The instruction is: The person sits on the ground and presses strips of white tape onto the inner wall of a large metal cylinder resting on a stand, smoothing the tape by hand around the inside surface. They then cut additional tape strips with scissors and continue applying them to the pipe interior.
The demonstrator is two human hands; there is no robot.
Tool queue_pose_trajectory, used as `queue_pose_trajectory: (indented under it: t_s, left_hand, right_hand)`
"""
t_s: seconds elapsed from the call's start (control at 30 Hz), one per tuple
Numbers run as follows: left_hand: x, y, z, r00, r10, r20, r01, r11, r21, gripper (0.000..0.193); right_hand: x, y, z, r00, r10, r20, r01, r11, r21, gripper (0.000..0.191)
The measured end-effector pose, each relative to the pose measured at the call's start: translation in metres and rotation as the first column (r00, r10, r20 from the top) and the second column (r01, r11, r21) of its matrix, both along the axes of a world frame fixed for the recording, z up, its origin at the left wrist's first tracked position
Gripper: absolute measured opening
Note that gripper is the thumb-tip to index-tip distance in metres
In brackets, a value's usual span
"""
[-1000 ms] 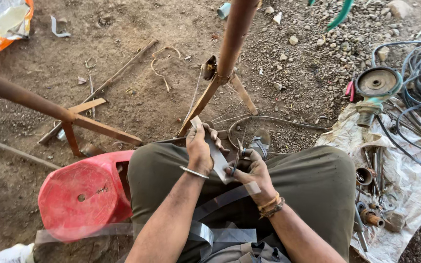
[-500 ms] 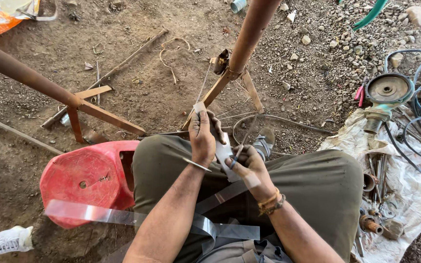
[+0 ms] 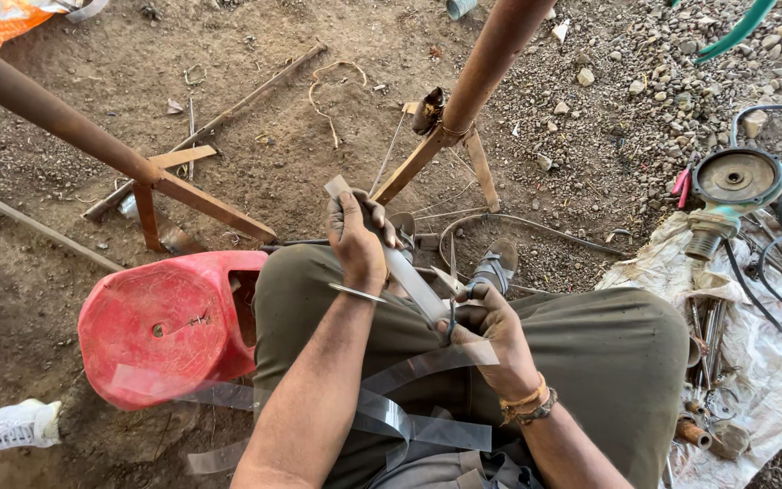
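I sit with olive trousers over my knees, looking down. My left hand (image 3: 357, 237) grips the upper end of a narrow strip of thin sheet metal (image 3: 406, 274) that runs diagonally down to my right hand. My right hand (image 3: 484, 323) is closed around a pair of metal snips (image 3: 452, 299) whose blades meet the strip's lower part. Several cut metal strips (image 3: 414, 426) curl across my lap and hang over my left thigh. A thin bangle sits on my left wrist, bracelets on my right.
A red plastic stool (image 3: 165, 323) lies by my left knee. Rusty pipes on welded stands (image 3: 151, 172) cross the dirt ahead. An angle grinder (image 3: 731, 187), cables and hand tools lie on a white sheet (image 3: 771, 362) at right. Another person's white shoe (image 3: 18, 423) is bottom left.
The view has drifted slightly, so the scene sits lower in frame. My hands stay on the strip and snips; the loose strips on my lap have shifted a little.
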State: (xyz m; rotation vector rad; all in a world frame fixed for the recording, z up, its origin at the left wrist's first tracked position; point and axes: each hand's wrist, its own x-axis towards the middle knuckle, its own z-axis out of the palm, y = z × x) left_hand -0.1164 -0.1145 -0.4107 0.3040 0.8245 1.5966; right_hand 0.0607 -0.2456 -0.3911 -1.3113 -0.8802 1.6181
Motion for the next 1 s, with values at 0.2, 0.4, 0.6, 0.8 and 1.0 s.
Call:
queue_pose_trajectory:
  t_s: [0.2, 0.4, 0.6, 0.8, 1.0]
  left_hand:
    - [-0.005, 0.002, -0.003, 0.997, -0.059, 0.058, 0.053, 0.993, 0.102, 0.028]
    - [0.004, -0.006, -0.003, 0.990, -0.138, 0.032, 0.130, 0.974, 0.186, 0.028]
    - [0.009, -0.005, -0.003, 0.984, -0.150, 0.091, 0.130, 0.972, 0.196, 0.027]
    - [0.005, -0.007, -0.007, 0.989, -0.138, 0.048, 0.124, 0.967, 0.221, 0.029]
    - [0.004, 0.002, -0.005, 0.983, -0.066, 0.172, 0.043, 0.989, 0.139, 0.027]
  right_hand:
    - [0.008, 0.012, 0.008, 0.998, 0.044, 0.039, -0.045, 0.998, 0.033, 0.047]
    - [-0.003, 0.047, 0.015, 1.000, -0.015, 0.001, 0.015, 1.000, -0.001, 0.036]
    - [-0.039, 0.069, 0.007, 0.997, -0.073, 0.006, 0.072, 0.993, 0.092, 0.038]
    - [-0.045, 0.067, 0.005, 0.989, -0.145, -0.035, 0.144, 0.989, -0.032, 0.039]
    - [-0.040, 0.055, 0.004, 0.992, -0.117, -0.055, 0.118, 0.993, 0.006, 0.041]
